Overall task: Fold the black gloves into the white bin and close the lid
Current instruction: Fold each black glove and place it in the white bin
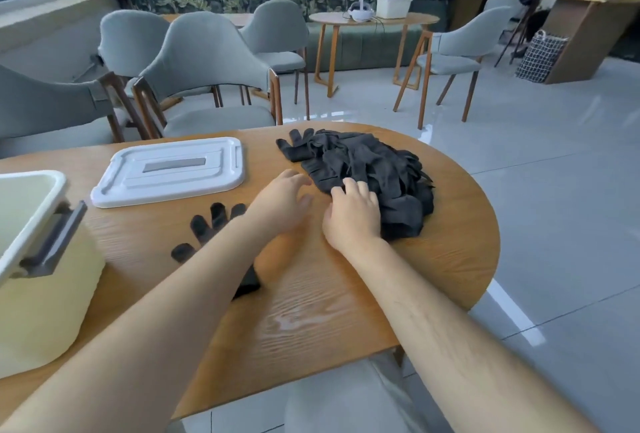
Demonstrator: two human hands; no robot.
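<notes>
Gloves (367, 169) lie heaped black on the table (311, 311), right hand (353, 218) bent-fingered on the heap's near edge, pinching or not I cannot tell, left hand (280, 204) loose-fingered beside it, white bin (34, 259) lidless at left.

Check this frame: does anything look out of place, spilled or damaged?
Nothing damaged or spilled. The black gloves lie in a tangled heap, one lone glove lies apart, partly under the left forearm, and the lid rests flat on the table beside the open white bin, as expected before folding.
</notes>
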